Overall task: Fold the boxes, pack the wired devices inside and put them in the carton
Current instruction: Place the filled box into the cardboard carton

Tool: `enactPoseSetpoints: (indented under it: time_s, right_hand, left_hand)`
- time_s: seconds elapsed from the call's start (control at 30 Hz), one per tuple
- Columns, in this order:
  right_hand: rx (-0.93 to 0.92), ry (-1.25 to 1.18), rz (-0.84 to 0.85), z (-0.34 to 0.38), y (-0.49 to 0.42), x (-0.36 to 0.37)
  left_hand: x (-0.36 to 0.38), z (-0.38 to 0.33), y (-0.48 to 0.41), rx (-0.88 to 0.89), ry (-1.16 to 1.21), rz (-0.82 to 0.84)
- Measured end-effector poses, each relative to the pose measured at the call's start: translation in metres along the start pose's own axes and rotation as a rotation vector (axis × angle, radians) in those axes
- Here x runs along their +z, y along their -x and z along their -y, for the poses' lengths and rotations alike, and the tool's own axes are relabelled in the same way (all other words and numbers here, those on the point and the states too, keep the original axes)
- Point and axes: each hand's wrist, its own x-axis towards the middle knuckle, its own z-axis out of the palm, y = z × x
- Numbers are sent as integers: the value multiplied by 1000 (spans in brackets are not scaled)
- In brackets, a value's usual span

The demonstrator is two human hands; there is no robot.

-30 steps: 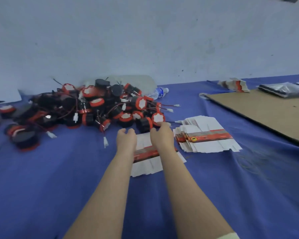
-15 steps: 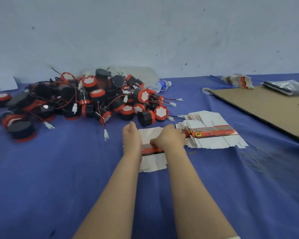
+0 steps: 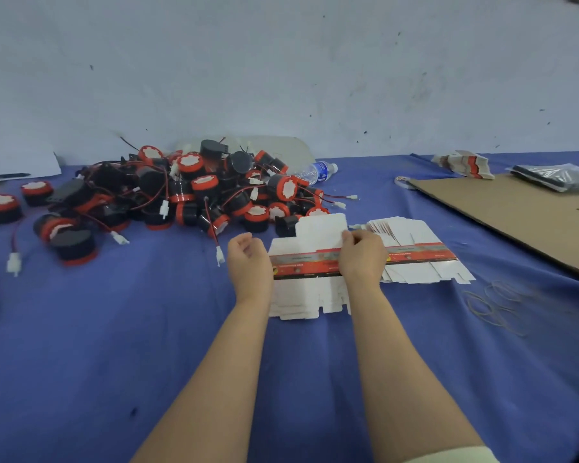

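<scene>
- Left hand (image 3: 249,262): fingers curled, set against left edge of flat box (image 3: 306,289); grip hidden, cannot tell.
- Right hand (image 3: 361,259): narrow pinch on box's upper flap, at its right edge.
- Box: flat on cloth (image 3: 114,345), white with red band; print too blurred to read.
- Stack (image 3: 425,272) just beside at 3 o'clock.
- Devices (image 3: 194,195) heaped at 10 o'clock.
- Bottle (image 3: 316,170) at 12 o'clock, blue label unreadable.

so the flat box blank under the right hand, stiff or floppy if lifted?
Probably light and bendy: the box blank is thin card, and its far flap looks raised where the right hand pinches it. Likely bends first along its die-cut creases.
</scene>
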Motion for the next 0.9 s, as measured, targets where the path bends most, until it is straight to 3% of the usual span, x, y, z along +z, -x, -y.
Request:
enactPoseSetpoints:
  time_s: [0.07, 0.17, 0.3, 0.43, 0.67, 0.9]
  right_hand:
    - [33, -75, -33, 3, 2, -1]
    - [56, -118, 99, 12, 8, 4]
    - [19, -51, 161, 16, 13, 7]
    - [-36, -97, 114, 12, 8, 3]
    - [147, -145, 95, 3, 10, 5]
    - [41, -77, 215, 1, 21, 10]
  left_hand:
    - [-10, -1, -1, -31, -54, 27]
    - [-11, 0, 5, -143, -193, 204]
    - [-7, 0, 9, -86, -238, 250]
    - [-9, 2, 7, -70, -243, 225]
    - [-13, 4, 4, -4, -320, 197]
    - [-13, 2, 4, 108, -357, 11]
